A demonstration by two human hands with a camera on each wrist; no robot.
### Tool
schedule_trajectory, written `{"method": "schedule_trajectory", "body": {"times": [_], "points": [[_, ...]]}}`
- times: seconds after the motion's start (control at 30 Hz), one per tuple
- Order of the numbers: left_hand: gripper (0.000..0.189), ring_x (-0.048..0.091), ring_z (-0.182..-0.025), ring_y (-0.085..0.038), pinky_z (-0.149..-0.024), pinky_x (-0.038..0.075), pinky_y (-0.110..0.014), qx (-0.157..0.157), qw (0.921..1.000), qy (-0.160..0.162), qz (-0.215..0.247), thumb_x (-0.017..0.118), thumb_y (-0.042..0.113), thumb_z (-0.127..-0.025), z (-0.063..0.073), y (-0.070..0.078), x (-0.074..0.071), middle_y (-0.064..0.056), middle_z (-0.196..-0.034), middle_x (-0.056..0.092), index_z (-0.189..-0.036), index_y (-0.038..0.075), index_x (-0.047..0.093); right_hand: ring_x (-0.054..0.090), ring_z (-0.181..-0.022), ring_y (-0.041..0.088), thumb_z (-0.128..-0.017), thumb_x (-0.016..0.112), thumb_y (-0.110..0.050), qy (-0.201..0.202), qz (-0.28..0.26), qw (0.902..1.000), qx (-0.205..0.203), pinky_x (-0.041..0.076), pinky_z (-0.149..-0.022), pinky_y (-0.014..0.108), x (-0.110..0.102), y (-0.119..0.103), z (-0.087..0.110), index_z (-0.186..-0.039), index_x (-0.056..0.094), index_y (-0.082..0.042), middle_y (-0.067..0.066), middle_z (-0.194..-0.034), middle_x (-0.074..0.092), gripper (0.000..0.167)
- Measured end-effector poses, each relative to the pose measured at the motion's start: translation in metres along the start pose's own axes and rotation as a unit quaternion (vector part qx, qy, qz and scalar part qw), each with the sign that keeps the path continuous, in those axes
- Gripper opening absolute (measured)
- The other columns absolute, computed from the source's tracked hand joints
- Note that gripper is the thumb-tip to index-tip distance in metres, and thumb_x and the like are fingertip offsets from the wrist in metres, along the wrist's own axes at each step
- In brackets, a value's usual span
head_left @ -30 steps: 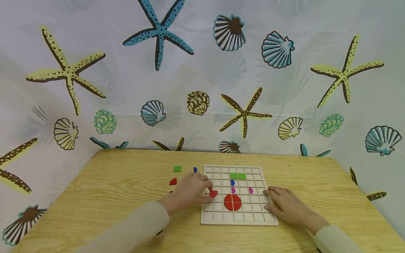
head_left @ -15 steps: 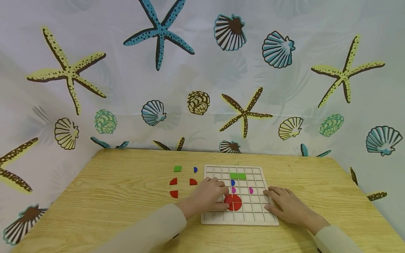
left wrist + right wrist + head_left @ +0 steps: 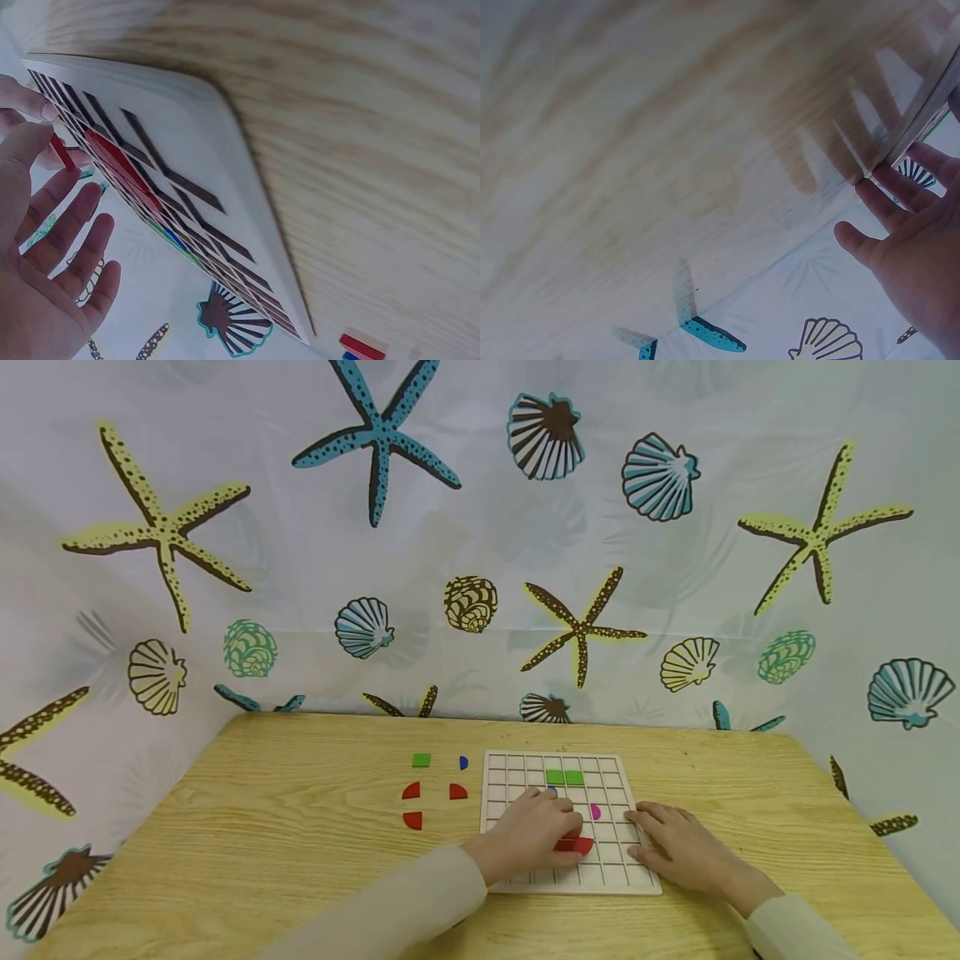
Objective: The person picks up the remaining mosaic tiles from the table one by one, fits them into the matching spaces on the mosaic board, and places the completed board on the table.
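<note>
- Reference: clock positions are for the head view; 12 o'clock points away from the person.
- Workpiece: one red quarter-disc (image 3: 585, 845), located over the white grid board (image 3: 615, 877), in its near half.
- Left hand (image 3: 532, 831): thumb and index finger brought together on the red quarter-disc; the remaining fingers are extended and spread in the left wrist view. This is the nearer hand.
- Governing relation (judgement): position of the red quarter-disc relative to the flat red disc (image 3: 121, 165) in the board. The workpiece projects from the fingertips toward 3 o'clock, just beside the disc on its 3 o'clock side.
- Attitude: the workpiece is tilted, seen nearly edge-on in the left wrist view, its strip-like profile running 11 to 5 o'clock in that view. A quarter-disc has no true long axis. Contact with the grid and the exact cell below cannot be told.
- Adjacent marker: a magenta half-disc (image 3: 596, 812) lies near, toward 12 to 1 o'clock of the workpiece.
- Right hand (image 3: 678, 847): fingers extended and apart, touching the board's 3 o'clock edge, gripping no loose piece.
- Loose stock: three separate red quarters (image 3: 412, 820) rest on the wooden tabletop (image 3: 300, 793), beyond the left hand toward 10 o'clock.
</note>
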State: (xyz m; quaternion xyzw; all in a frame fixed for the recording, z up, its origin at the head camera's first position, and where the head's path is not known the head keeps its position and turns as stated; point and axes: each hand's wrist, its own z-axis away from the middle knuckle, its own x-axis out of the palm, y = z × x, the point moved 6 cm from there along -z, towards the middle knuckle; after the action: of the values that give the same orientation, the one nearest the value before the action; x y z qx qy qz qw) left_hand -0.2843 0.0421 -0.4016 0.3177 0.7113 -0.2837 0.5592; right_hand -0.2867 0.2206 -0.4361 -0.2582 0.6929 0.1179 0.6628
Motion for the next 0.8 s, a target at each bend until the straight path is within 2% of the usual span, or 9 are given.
{"method": "schedule_trajectory", "body": {"times": [0.17,0.4,0.8], "points": [[0.026,0.053,-0.085,-0.009,-0.079,0.042,-0.027,0.000,1.0000,0.005,-0.007,0.061,0.050,-0.081,-0.011,0.007,0.002,0.010,-0.090,0.063,-0.088,0.025,0.065,0.043,-0.123,0.034,-0.091,0.049,-0.042,0.003,-0.003,1.0000,-0.001,0.030,-0.100,0.054,0.000,0.000,0.000,-0.131,0.049,-0.010,0.015,-0.134,0.046,0.051],[0.025,0.053,-0.084,-0.009,-0.073,0.041,-0.024,-0.008,0.9996,-0.001,-0.025,0.063,0.051,-0.079,-0.024,0.014,0.008,0.012,-0.091,0.063,-0.085,0.027,0.064,0.043,-0.123,0.034,-0.091,0.049,-0.042,0.004,-0.003,1.0000,-0.001,0.031,-0.100,0.054,0.001,0.001,0.000,-0.131,0.049,-0.010,0.015,-0.134,0.046,0.051],[0.027,0.053,-0.083,-0.009,-0.081,0.043,-0.028,-0.020,0.9980,-0.027,-0.053,0.060,0.054,-0.080,-0.032,0.021,0.017,0.011,-0.091,0.062,-0.083,0.027,0.063,0.044,-0.122,0.034,-0.091,0.048,-0.043,0.009,0.003,0.9999,-0.007,0.032,-0.098,0.055,-0.001,-0.001,0.000,-0.130,0.050,-0.009,0.016,-0.133,0.047,0.051]]}}
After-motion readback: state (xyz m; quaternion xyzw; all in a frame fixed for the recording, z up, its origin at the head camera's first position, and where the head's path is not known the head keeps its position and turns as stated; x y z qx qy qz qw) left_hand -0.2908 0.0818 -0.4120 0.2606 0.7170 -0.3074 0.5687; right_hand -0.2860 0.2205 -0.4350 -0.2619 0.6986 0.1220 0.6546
